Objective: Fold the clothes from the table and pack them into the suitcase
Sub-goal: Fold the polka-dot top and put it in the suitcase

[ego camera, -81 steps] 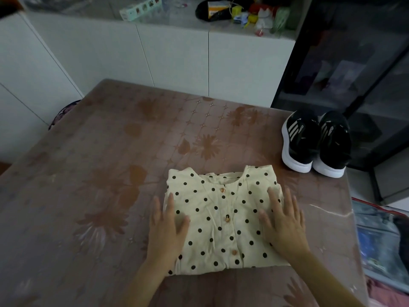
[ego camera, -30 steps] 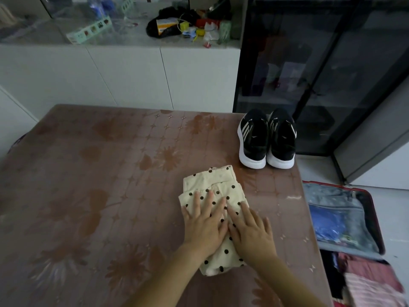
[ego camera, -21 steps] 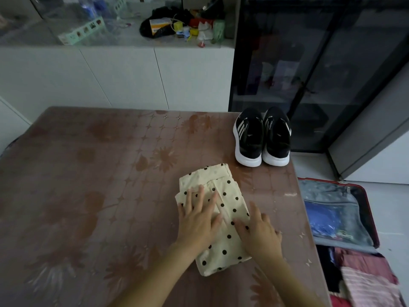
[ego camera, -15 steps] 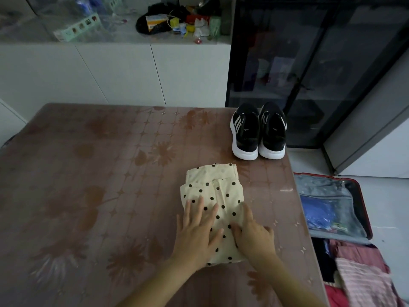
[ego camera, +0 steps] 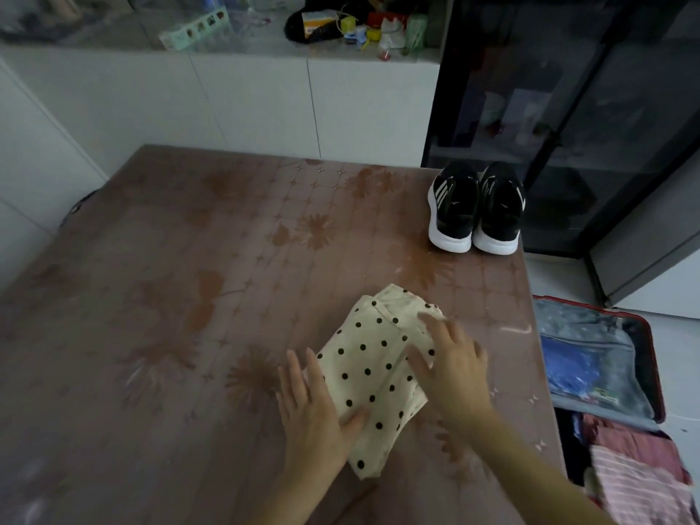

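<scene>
Softly creased, the cream polka-dot shirt (ego camera: pixel 373 367) lies folded between flat, straight-fingered hands: left hand (ego camera: pixel 312 409) touching its near-left edge, right hand (ego camera: pixel 452 367) resting on top.

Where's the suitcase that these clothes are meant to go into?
In the head view, the suitcase lies open on the floor at the far right, beside the right edge of the table, with pink clothes inside.

dim indoor light, soft motion blur, wide-angle edge bending
</scene>
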### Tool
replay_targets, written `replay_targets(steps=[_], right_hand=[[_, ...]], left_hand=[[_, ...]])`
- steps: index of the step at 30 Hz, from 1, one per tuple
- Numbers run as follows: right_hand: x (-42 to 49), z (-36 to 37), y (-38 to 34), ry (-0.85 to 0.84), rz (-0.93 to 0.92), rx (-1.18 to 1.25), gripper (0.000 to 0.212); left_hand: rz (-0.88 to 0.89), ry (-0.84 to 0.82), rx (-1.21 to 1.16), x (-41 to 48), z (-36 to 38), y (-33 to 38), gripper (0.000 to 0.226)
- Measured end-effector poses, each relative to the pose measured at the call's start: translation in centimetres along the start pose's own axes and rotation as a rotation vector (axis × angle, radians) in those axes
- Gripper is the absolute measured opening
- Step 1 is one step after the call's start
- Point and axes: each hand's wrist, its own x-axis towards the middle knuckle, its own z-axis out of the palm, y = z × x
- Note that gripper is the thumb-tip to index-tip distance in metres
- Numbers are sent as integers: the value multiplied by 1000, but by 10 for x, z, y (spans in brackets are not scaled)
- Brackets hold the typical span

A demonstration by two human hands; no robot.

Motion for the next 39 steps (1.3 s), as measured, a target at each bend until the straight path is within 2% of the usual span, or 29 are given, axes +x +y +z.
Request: replay_targets(steps=[2, 5, 8, 12, 15, 17, 19, 20, 23, 26, 31, 36, 39], right_hand=[[35, -1, 1, -56, 38, -65, 60], [65, 11, 9, -348, 89, -65, 78], [63, 23, 20, -555, 84, -88, 89], [46, 18, 30, -511, 123, -46, 95], [35, 8, 40, -510, 143, 25, 104], [25, 1, 45, -535, 189, 179, 109], [12, -3, 52, -509, 250, 271, 100], [4, -4, 55, -501, 250, 240, 89], [-17, -5, 61, -512, 157, 148, 64], [-30, -7, 59, -497, 100, 247, 45], [-42, -7, 56, -503, 82, 349, 41], [-60, -12, 66, -483, 193, 565, 36], [-71, -25, 78, -373, 279, 723, 39]], left_hand=[[-82, 6, -132, -12, 3, 9, 127], [-186, 64, -308, -23, 11, 17, 131], [-272, 16, -423, -29, 19, 19, 131], [-318, 42, -319, -35, 25, 18, 123], [-333, 122, -377, -34, 22, 22, 106], [-296, 135, -406, -36, 22, 23, 93], [-244, 113, -428, -41, 19, 26, 83], [-214, 110, -432, -43, 18, 28, 82], [-202, 110, -431, -49, 15, 26, 86], [-252, 123, -472, -54, 11, 17, 95], [-232, 40, -519, -67, 7, 7, 92], [-33, 50, -437, -66, 4, 13, 86], [101, 27, -477, -60, 7, 28, 86]])
